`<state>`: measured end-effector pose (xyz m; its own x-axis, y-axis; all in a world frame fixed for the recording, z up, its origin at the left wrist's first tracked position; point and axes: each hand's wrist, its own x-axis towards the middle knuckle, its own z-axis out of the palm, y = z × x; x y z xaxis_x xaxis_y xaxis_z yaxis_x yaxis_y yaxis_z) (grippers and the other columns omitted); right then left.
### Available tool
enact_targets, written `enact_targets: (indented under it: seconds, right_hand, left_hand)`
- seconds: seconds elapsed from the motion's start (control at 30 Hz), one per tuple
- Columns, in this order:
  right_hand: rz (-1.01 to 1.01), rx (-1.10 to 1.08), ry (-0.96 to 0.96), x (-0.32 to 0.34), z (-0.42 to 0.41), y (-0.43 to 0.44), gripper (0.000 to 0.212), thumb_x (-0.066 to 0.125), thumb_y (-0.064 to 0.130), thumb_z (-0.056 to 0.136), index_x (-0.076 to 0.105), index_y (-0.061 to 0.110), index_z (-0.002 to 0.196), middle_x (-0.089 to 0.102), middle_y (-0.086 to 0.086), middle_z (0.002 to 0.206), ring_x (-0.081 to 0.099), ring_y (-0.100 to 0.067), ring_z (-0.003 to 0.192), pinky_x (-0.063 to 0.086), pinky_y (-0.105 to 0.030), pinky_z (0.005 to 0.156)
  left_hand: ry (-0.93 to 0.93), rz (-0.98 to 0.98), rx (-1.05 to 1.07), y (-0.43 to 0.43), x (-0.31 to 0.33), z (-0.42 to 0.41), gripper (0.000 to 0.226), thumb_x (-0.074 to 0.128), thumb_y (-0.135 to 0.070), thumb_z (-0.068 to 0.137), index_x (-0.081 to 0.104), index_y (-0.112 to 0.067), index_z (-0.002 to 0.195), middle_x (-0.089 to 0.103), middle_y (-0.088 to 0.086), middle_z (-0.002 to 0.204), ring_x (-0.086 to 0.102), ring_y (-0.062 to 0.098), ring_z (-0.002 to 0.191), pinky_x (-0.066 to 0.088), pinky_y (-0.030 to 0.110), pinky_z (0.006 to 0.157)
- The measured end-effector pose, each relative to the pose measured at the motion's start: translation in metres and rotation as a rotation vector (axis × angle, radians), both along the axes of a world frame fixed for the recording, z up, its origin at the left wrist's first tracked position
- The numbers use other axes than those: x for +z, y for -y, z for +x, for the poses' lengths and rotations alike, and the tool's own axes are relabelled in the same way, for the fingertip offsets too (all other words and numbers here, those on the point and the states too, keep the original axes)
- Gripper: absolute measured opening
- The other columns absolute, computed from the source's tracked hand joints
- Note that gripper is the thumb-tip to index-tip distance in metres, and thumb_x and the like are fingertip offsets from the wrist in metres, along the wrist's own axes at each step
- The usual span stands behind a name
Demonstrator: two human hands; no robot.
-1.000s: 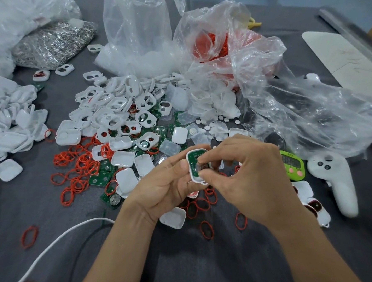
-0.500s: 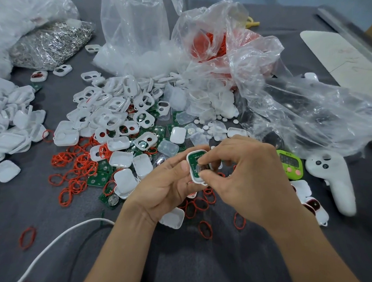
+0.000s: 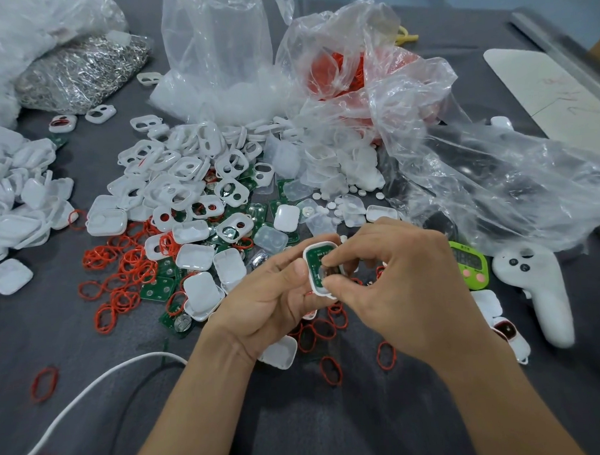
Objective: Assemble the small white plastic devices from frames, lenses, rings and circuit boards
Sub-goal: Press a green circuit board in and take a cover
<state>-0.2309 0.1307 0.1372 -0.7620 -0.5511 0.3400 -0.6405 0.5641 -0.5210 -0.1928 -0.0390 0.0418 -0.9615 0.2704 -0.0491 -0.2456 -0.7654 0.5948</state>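
Nothing much has shifted: both hands stay raised over the tabletop (image 3: 302, 432). The left hand (image 3: 261, 304) keeps its grip curled round the white frame (image 3: 322, 244) holding a green circuit board (image 3: 314, 258). The right hand (image 3: 402, 291) pinches its lower half, hiding that part. Red rings (image 3: 328, 368) lie beneath, with a green timer (image 3: 469, 263) and white controller (image 3: 542, 294) to the right. Beyond are heaped frames (image 3: 181, 184) and crumpled clear bags (image 3: 498, 182).

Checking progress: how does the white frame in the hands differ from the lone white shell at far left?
The held white plastic frame carries a green circuit board; the lone white plastic shell shows none. The frame is held up; the shell lies on the dark table. Both have rounded corners.
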Motion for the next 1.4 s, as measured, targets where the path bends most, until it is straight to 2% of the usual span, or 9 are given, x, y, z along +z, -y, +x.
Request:
enact_targets:
  seconds: [0.2, 0.37, 0.5, 0.67, 0.8, 0.93, 1.1, 1.33, 1.4]
  right_hand:
    - [-0.003, 0.002, 0.018, 0.000, -0.001, 0.002, 0.012, 0.088, 0.024, 0.072, 0.081, 0.029, 0.081, 0.067, 0.013, 0.069, 0.056, -0.010, 0.068, 0.046, -0.021, 0.071]
    - [-0.273, -0.073, 0.220, -0.006, -0.003, -0.004, 0.023, 0.088, 0.017, 0.077, 0.082, 0.034, 0.093, 0.074, 0.018, 0.078, 0.068, -0.009, 0.076, 0.050, -0.013, 0.071]
    - [-0.334, -0.196, 0.300, -0.015, -0.011, -0.011, 0.021, 0.085, 0.014, 0.079, 0.082, 0.033, 0.088, 0.074, 0.021, 0.075, 0.070, -0.004, 0.072, 0.048, -0.008, 0.068]
    - [-0.456, -0.276, 0.654, -0.028, -0.022, -0.009, 0.012, 0.081, 0.023, 0.088, 0.080, 0.027, 0.100, 0.080, 0.009, 0.087, 0.075, -0.008, 0.081, 0.058, -0.027, 0.076]
    - [-0.596, -0.232, 0.961, -0.036, -0.016, 0.006, 0.011, 0.069, 0.017, 0.099, 0.077, 0.019, 0.106, 0.080, -0.004, 0.090, 0.078, -0.020, 0.080, 0.062, -0.032, 0.064]
    - [-0.573, -0.263, 0.911, -0.046, -0.013, 0.009, 0.021, 0.069, 0.018, 0.098, 0.083, 0.031, 0.089, 0.080, -0.004, 0.086, 0.078, -0.022, 0.081, 0.064, -0.037, 0.066]
    - [-0.485, -0.303, 0.801, -0.055, -0.012, 0.010, 0.018, 0.066, 0.039, 0.082, 0.080, 0.037, 0.093, 0.080, 0.005, 0.083, 0.078, -0.019, 0.081, 0.064, -0.048, 0.080]
    - [-0.474, -0.386, 0.635, -0.057, -0.002, 0.019, 0.015, 0.066, 0.040, 0.082, 0.080, 0.042, 0.084, 0.076, 0.021, 0.075, 0.074, -0.001, 0.074, 0.059, -0.031, 0.072]
    - [-0.513, -0.376, 0.677, -0.056, -0.001, 0.020, 0.016, 0.065, 0.040, 0.080, 0.081, 0.041, 0.084, 0.077, 0.017, 0.075, 0.075, -0.005, 0.074, 0.062, -0.037, 0.074]
  left_hand:
    - [0.024, -0.020, 0.024, -0.001, 0.002, -0.001, 0.060, 0.090, -0.039, 0.076, 0.072, -0.014, 0.128, 0.074, 0.008, 0.116, 0.073, 0.018, 0.099, 0.062, 0.030, 0.082]
    - [0.034, 0.064, 0.027, 0.001, 0.004, -0.001, 0.047, 0.085, -0.034, 0.082, 0.075, -0.014, 0.124, 0.075, 0.005, 0.119, 0.074, 0.014, 0.100, 0.062, 0.025, 0.079]
    - [0.024, 0.104, -0.010, 0.005, 0.006, -0.001, 0.046, 0.079, -0.029, 0.087, 0.071, -0.013, 0.130, 0.071, 0.008, 0.129, 0.072, 0.018, 0.112, 0.062, 0.027, 0.082]
    - [0.060, 0.049, 0.006, 0.007, 0.011, -0.003, 0.048, 0.079, -0.024, 0.088, 0.068, -0.011, 0.133, 0.067, 0.013, 0.134, 0.071, 0.021, 0.113, 0.063, 0.029, 0.081]
    - [0.066, -0.117, 0.011, 0.005, 0.015, -0.005, 0.039, 0.062, -0.017, 0.094, 0.069, -0.010, 0.132, 0.070, 0.013, 0.130, 0.072, 0.022, 0.110, 0.061, 0.033, 0.086]
    - [0.067, -0.249, 0.020, 0.004, 0.017, -0.004, 0.037, 0.059, -0.018, 0.097, 0.068, -0.009, 0.132, 0.070, 0.019, 0.127, 0.072, 0.029, 0.113, 0.059, 0.036, 0.090]
    - [0.106, -0.410, 0.101, -0.001, 0.026, -0.004, 0.032, 0.059, -0.011, 0.092, 0.078, -0.015, 0.118, 0.066, 0.031, 0.116, 0.074, 0.029, 0.097, 0.061, 0.032, 0.081]
    - [0.160, -0.605, 0.227, -0.015, 0.032, -0.008, 0.041, 0.051, 0.006, 0.096, 0.083, -0.019, 0.099, 0.079, 0.013, 0.089, 0.077, 0.019, 0.075, 0.060, 0.024, 0.068]
    - [0.173, -0.603, 0.230, -0.013, 0.034, -0.007, 0.039, 0.051, 0.006, 0.097, 0.083, -0.016, 0.098, 0.077, 0.008, 0.076, 0.076, 0.017, 0.068, 0.060, 0.024, 0.066]
